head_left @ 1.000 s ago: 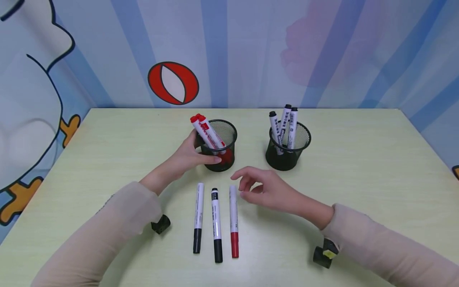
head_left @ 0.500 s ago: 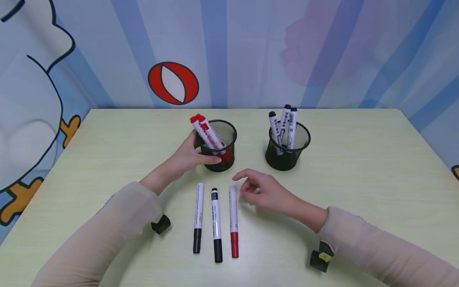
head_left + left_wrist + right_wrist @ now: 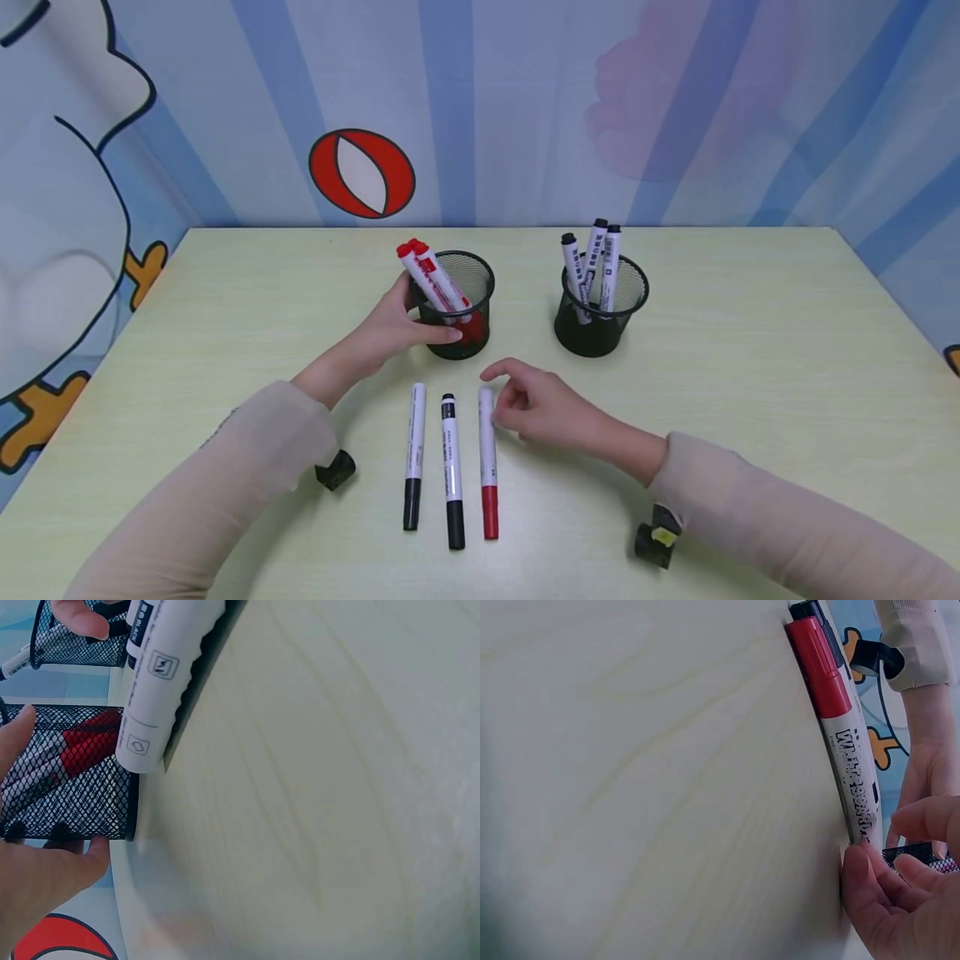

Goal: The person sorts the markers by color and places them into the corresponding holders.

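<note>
In the head view, my left hand [image 3: 388, 325] grips a black mesh pen cup [image 3: 480, 292], thumb on its near side, other fingers partly hidden behind. Red-capped markers [image 3: 435, 279] lean inside that cup. My right hand [image 3: 547, 404] is at the plain end of a red-capped whiteboard marker [image 3: 488, 450] lying on the table. Its index finger arches over that end, and the thumb comes up against or very close to the marker's side. Left of it lie two black-capped markers, a middle one [image 3: 452, 458] and a left one [image 3: 415, 442].
A second black mesh pen cup [image 3: 596, 333] stands to the right, holding several black-capped markers [image 3: 611, 267]. The pale wooden table [image 3: 750, 333] meets a blue striped backdrop [image 3: 510, 108] at its far edge. Each wrist carries a small black camera.
My right hand has shifted slightly left, bringing its thumb up to the red-capped marker. The left hand, both cups and the lying markers stay where they were.
</note>
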A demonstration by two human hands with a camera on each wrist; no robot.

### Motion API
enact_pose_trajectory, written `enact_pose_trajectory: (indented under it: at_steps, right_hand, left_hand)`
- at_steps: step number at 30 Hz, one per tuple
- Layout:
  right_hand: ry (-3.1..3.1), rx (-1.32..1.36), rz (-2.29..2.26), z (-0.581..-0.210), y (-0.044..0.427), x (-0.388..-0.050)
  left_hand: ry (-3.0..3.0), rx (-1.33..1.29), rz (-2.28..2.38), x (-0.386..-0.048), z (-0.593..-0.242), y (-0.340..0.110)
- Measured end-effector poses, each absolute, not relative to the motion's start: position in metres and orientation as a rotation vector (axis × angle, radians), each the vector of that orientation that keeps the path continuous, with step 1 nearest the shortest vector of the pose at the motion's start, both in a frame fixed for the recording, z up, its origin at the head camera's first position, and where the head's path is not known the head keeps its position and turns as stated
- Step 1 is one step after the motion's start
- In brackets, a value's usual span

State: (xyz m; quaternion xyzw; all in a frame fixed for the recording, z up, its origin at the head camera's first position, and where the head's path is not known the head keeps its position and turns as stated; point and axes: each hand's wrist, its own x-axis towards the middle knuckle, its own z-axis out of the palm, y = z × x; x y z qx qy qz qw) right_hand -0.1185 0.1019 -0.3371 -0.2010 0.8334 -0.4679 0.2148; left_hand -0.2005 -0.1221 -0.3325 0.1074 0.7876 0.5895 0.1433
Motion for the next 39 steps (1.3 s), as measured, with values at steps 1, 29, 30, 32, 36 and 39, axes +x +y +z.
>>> enact_pose_trajectory:
  at_steps: [1, 29, 30, 32, 36, 39]
  right_hand:
    - [2.312, -0.55, -1.293, -0.337, 0.101, -0.119]
    - [2.579, -0.472, -0.995, -0.342, 0.071, -0.125]
    - [2.579, -0.472, -0.994, -0.342, 0.071, -0.125]
    - [2.576, -0.466, -0.993, -0.341, 0.072, -0.125]
    - [2.553, -0.431, -1.002, -0.338, 0.073, -0.126]
    - [2.531, -0.399, -1.023, -0.337, 0.074, -0.127]
  left_hand:
    - [2.271, 0.312, 1.7, -0.2, -0.332, -0.122]
    - [2.267, 0.306, 1.699, -0.201, -0.333, -0.123]
    - [2.27, 0.305, 1.697, -0.201, -0.333, -0.122]
    - [2.271, 0.306, 1.697, -0.201, -0.333, -0.122]
    - [2.272, 0.303, 1.697, -0.2, -0.333, -0.122]
    - [2.27, 0.303, 1.699, -0.2, -0.333, -0.122]
